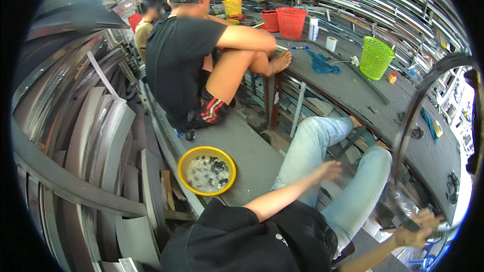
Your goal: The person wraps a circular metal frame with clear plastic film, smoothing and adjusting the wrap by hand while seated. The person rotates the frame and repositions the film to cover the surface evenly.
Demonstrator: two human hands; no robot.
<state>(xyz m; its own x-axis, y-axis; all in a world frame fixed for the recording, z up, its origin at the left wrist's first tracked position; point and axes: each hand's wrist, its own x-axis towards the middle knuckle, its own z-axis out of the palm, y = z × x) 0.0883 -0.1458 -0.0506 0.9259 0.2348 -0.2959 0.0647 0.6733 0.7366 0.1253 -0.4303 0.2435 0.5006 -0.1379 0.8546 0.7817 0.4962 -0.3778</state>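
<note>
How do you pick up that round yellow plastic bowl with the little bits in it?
Probably from above: grip the round yellow plastic bowl by opposite sides of its rim. The rim circles the open top, above the loose black and pale pieces. The bowl sits upright, so lifting both sides evenly should keep them in.

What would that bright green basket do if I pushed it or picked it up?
The green basket probably feels light for its size, because its walls are full of holes. A push high up might tip it, since it narrows toward its base.
</note>
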